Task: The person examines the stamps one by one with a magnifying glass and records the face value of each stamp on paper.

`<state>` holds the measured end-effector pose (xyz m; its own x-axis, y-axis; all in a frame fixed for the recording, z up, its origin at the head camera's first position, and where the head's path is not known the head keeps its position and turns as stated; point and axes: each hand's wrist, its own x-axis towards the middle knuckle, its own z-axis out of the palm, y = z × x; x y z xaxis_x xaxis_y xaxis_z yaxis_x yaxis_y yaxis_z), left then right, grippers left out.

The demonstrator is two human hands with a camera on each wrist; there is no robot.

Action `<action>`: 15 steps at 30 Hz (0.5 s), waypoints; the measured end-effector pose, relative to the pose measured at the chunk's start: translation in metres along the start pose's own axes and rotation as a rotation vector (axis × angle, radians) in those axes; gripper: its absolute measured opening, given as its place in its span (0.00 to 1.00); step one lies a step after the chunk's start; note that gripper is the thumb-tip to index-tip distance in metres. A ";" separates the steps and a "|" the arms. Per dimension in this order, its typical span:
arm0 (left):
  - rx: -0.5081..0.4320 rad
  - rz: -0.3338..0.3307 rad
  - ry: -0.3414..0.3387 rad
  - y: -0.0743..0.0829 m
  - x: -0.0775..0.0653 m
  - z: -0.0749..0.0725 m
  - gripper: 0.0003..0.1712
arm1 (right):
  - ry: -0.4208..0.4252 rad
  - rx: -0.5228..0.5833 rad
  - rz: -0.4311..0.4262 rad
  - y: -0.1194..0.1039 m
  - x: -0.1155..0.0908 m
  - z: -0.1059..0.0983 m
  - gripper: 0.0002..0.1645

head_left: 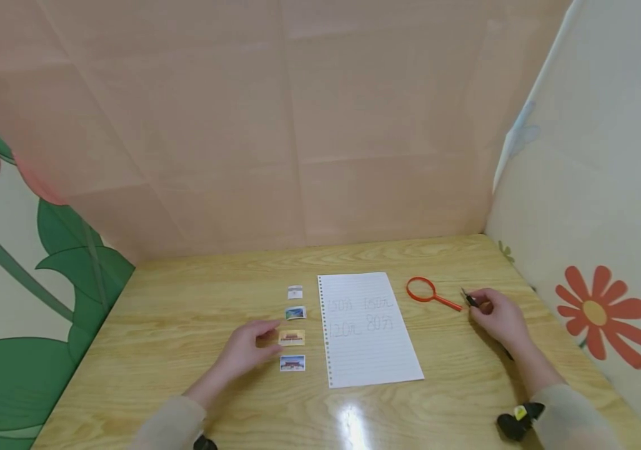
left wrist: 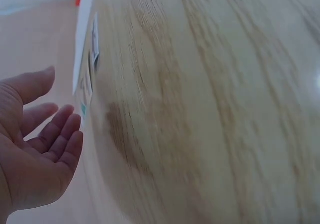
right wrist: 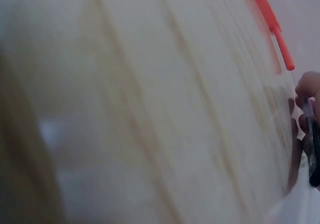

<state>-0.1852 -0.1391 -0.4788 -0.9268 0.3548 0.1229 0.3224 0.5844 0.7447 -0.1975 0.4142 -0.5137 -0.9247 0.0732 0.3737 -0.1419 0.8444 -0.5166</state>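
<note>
My left hand [head_left: 244,347] hovers at the left edge of a column of small stamps, thumb apart from the fingers and nothing between them. Nearest its fingertips lies a yellow stamp [head_left: 292,338] with a building on it. Below that is a blue stamp [head_left: 293,364] showing a red building. A blue-green stamp [head_left: 295,313] and a pale stamp [head_left: 295,292] lie farther up the column. At the right, my right hand [head_left: 499,319] holds a black pen [head_left: 471,300] between thumb and fingers, its tip pointing up and left.
A lined sheet [head_left: 368,359] with handwritten numbers lies between the hands. Right of it is a red magnifying glass [head_left: 447,303], its handle end close to the pen. The wooden table [head_left: 185,294] meets a pink backdrop behind and a flowered panel [head_left: 596,206] on the right.
</note>
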 end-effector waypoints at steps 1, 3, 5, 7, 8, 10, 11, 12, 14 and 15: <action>0.003 -0.004 0.005 -0.001 0.000 -0.001 0.27 | 0.001 -0.011 -0.006 0.001 0.001 0.001 0.17; 0.002 -0.023 0.018 -0.003 -0.001 -0.003 0.26 | 0.000 -0.030 -0.017 0.002 0.002 0.002 0.17; 0.009 -0.027 0.030 -0.005 -0.002 -0.005 0.26 | -0.004 -0.044 -0.020 0.002 0.003 0.003 0.17; 0.014 -0.037 0.040 -0.007 -0.002 -0.006 0.26 | -0.005 -0.052 -0.015 0.002 0.003 0.003 0.17; 0.019 -0.041 0.045 -0.008 -0.002 -0.007 0.26 | -0.008 -0.053 -0.013 0.001 0.003 0.002 0.18; 0.027 -0.049 0.053 -0.010 -0.003 -0.009 0.26 | -0.015 -0.056 -0.010 0.000 0.003 0.002 0.18; 0.031 -0.059 0.055 -0.011 -0.003 -0.010 0.27 | -0.018 -0.063 -0.009 0.000 0.003 0.001 0.19; 0.041 -0.068 0.056 -0.012 -0.003 -0.012 0.27 | -0.022 -0.068 -0.004 -0.001 0.002 0.000 0.19; 0.069 -0.079 0.056 -0.014 -0.003 -0.014 0.27 | -0.032 -0.074 0.009 -0.003 0.001 -0.002 0.20; 0.085 -0.083 0.053 -0.014 -0.003 -0.015 0.27 | -0.033 -0.080 0.018 -0.004 0.001 -0.004 0.21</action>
